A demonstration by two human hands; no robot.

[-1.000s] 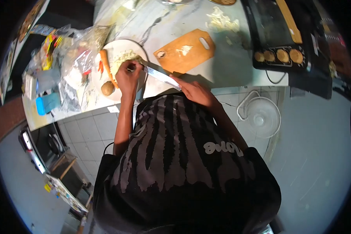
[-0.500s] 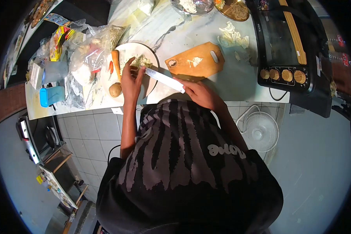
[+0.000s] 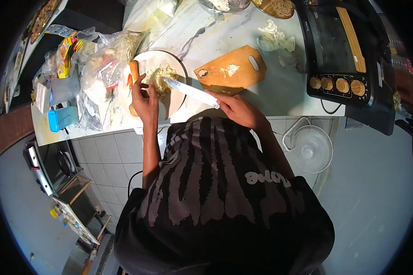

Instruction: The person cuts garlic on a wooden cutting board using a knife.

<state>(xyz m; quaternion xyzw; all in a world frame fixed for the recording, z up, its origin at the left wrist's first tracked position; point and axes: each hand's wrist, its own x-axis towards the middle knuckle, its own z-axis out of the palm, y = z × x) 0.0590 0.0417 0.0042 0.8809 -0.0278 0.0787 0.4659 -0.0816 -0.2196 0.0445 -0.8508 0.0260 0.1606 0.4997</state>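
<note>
At the right end of the desk (image 3: 284,103), a black oven (image 3: 326,50) with four round wooden knobs (image 3: 342,85) along its front, a long wooden strip (image 3: 352,41) lying on top, and a dark cable (image 3: 328,110) hanging in a curve near the desk edge. At the left end, crumpled clear plastic bags (image 3: 108,64), and just beside them a yellow and red packet (image 3: 65,64). Nearer to the front edge, a blue container (image 3: 62,119) and a white box (image 3: 42,97). Lower down, on the pale tiled floor (image 3: 112,158), a round white fan (image 3: 312,149).
</note>
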